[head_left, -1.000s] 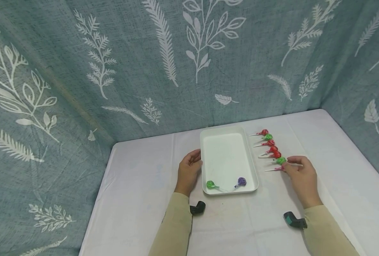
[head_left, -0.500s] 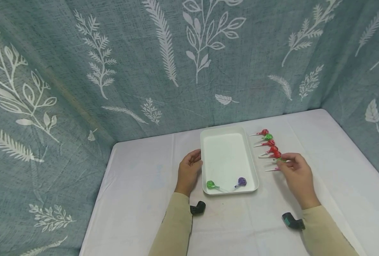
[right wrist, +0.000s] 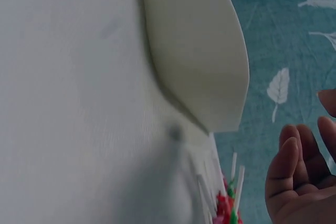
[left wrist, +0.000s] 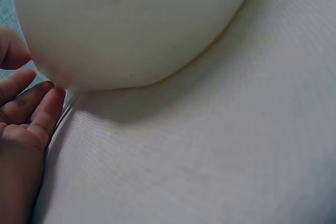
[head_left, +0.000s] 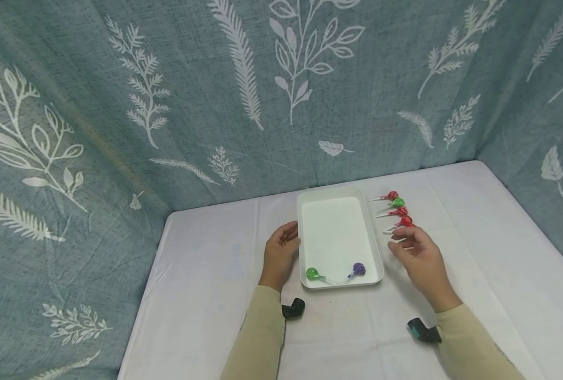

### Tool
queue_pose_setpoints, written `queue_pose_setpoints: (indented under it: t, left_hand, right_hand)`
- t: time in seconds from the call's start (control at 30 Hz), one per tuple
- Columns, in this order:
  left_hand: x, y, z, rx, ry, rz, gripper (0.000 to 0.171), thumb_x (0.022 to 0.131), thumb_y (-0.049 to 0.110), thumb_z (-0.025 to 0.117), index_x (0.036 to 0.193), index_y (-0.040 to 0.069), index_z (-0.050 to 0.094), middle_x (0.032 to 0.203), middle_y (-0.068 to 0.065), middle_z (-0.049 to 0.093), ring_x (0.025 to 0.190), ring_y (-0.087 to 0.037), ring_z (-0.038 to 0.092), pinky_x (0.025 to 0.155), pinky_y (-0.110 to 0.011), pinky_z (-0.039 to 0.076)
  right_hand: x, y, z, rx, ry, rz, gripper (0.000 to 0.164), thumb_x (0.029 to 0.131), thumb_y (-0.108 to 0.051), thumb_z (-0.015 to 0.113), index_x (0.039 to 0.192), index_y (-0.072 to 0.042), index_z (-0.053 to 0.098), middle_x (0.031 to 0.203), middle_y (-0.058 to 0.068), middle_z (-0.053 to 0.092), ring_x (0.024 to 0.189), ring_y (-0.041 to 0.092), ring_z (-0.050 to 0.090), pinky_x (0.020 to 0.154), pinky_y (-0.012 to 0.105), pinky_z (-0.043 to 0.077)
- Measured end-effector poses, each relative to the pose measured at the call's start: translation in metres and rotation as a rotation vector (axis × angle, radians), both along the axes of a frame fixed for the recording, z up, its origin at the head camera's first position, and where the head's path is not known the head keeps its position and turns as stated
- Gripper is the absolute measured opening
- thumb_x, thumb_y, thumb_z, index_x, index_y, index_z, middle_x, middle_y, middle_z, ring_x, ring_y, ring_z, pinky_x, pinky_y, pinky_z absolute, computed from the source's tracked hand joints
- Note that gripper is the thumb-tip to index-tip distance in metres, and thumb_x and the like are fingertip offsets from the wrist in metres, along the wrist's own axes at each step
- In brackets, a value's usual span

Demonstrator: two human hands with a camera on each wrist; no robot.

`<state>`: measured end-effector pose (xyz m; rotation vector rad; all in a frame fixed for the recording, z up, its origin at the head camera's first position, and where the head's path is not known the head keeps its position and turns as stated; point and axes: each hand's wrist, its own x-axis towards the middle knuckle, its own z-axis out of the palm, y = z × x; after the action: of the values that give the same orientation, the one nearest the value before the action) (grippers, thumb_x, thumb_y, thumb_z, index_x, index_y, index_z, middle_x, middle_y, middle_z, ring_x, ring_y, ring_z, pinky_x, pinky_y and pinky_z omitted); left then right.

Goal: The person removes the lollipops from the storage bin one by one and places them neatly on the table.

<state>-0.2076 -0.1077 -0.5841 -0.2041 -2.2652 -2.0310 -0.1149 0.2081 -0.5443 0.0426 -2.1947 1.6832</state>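
My left hand [head_left: 279, 259] rests against the left side of a shallow white tray [head_left: 336, 227]. In the left wrist view, its fingertips touch the outer wall of the tray [left wrist: 131, 40]. Inside the tray, near its front, lie a green lollipop [head_left: 312, 274] and a purple lollipop [head_left: 359, 269]. Right of the tray, a red lollipop [head_left: 393, 196], a green lollipop [head_left: 398, 202] and more red lollipops form a row, sticks towards the tray. Over the row's near end hovers my right hand [head_left: 424, 263], thumb and fingers apart, nothing visible between them. It hides the nearest lollipops.
A white cloth covers the table [head_left: 205, 295]. Behind it and at both sides hangs a blue-green leaf-patterned curtain [head_left: 262, 105]. A black wrist camera [head_left: 293, 309] sits by the left cuff and another black camera [head_left: 423, 331] by the right cuff.
My right hand has moved left from the lollipop heads towards the tray, and now covers the near green and pink lollipops. My left hand and the tray have stayed put.
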Motion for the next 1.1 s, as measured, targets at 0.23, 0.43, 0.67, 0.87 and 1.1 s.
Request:
queue_pose_setpoints:
  t: [0.23, 0.43, 0.67, 0.87, 1.1]
  left_hand:
    - [0.000, 0.001, -0.002, 0.003, 0.002, 0.002, 0.042, 0.101, 0.004, 0.067, 0.143, 0.006, 0.068, 0.136, -0.005, 0.072, 0.130, -0.019, 0.066, 0.111, -0.028, 0.052]
    - [0.000, 0.001, -0.002, 0.007, 0.001, 0.005, 0.041, 0.101, 0.004, 0.068, 0.142, 0.008, 0.069, 0.136, -0.005, 0.072, 0.129, -0.019, 0.066, 0.111, -0.029, 0.053]
    - [0.001, 0.003, -0.001, -0.002, -0.006, 0.021, 0.042, 0.101, 0.004, 0.069, 0.142, 0.008, 0.069, 0.136, -0.004, 0.072, 0.128, -0.017, 0.066, 0.110, -0.028, 0.053]
    - [0.000, 0.001, -0.002, -0.010, 0.002, 0.010, 0.042, 0.101, 0.005, 0.067, 0.143, 0.008, 0.068, 0.137, -0.003, 0.072, 0.130, -0.018, 0.065, 0.111, -0.029, 0.052]
    - [0.002, 0.001, -0.003, -0.021, 0.006, 0.010, 0.044, 0.101, 0.009, 0.067, 0.144, 0.009, 0.068, 0.137, -0.002, 0.072, 0.130, -0.018, 0.066, 0.111, -0.031, 0.053]
  right_hand:
    - [-0.002, -0.015, 0.001, 0.019, 0.024, 0.087, 0.023, 0.100, 0.002, 0.075, 0.122, 0.004, 0.068, 0.118, 0.016, 0.069, 0.096, 0.012, 0.063, 0.076, 0.016, 0.055]
    - [-0.003, -0.030, 0.005, 0.022, 0.005, 0.141, 0.022, 0.101, -0.001, 0.076, 0.121, 0.003, 0.068, 0.114, 0.013, 0.070, 0.096, 0.016, 0.064, 0.077, 0.017, 0.056]
    - [-0.007, -0.047, 0.008, 0.025, 0.012, 0.212, 0.025, 0.099, -0.001, 0.077, 0.122, 0.002, 0.069, 0.114, 0.011, 0.071, 0.097, 0.020, 0.065, 0.079, 0.020, 0.057]
    - [-0.012, -0.060, 0.006, 0.048, -0.026, 0.304, 0.027, 0.099, -0.003, 0.078, 0.124, 0.001, 0.069, 0.116, 0.009, 0.071, 0.095, 0.021, 0.067, 0.080, 0.026, 0.059]
    - [-0.016, -0.076, 0.003, 0.099, -0.088, 0.418, 0.031, 0.099, -0.008, 0.078, 0.128, -0.001, 0.068, 0.121, 0.013, 0.070, 0.094, 0.019, 0.068, 0.080, 0.030, 0.061]
